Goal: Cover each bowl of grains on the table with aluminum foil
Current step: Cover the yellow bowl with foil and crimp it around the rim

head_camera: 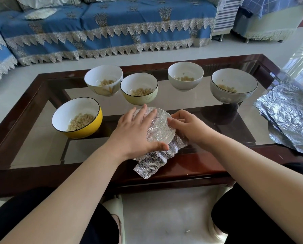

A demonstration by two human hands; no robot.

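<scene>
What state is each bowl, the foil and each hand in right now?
Front bowl: foil-covered, edges loose.
Yellow bowl: uncovered.
Flower bowl: uncovered.
Green bowl: uncovered.
White bowl: uncovered.
Grey bowl: uncovered.
Foil stack: unused, crumpled.
Left hand: flat on foil.
Right hand: pressing foil at rim.

Coffee table (pixel 187 166): dark reddish-brown wooden frame, glass top, a lower shelf visible through the glass.

Sofa (pixel 101 30): behind the table, across a strip of pale floor (pixel 142 51). Blue cover with a printed plant motif; cream lace trim in pointed scallops along two tiers. A pale cushion (pixel 40 13) lies on the seat at left.

Striped cloth (pixel 223 16): blue and white, hanging over the sofa's right end.

Second seat (pixel 268 23): upper right, under a blue checked cover with a pale fringed skirt.

Near edge: black-clad knees (pixel 242 219) either side of a light slipper (pixel 114 224).
</scene>
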